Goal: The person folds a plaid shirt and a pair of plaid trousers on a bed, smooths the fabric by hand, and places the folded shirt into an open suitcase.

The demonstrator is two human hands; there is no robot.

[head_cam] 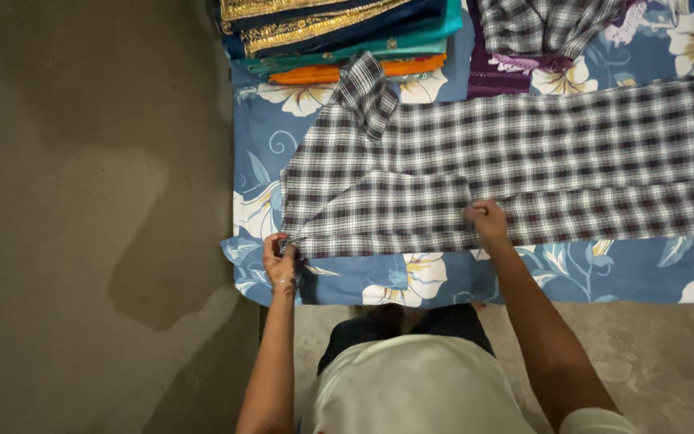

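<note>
Here the left hand (279, 259) and right hand (487, 219) each apparently pinch the checked shirt (524, 161) hem, cloth spreading beyond either grip

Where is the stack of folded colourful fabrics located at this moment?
In the head view, the stack of folded colourful fabrics lies at the top left of the blue floral sheet, just beyond the checked shirt's collar.

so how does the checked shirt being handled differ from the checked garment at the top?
The grey-and-white checked shirt lies spread flat across the blue floral sheet; the smaller checked garment sits bunched at the far edge. The left hand and right hand pinch the shirt's near edge; nobody touches the garment. Both share a similar check.
</note>
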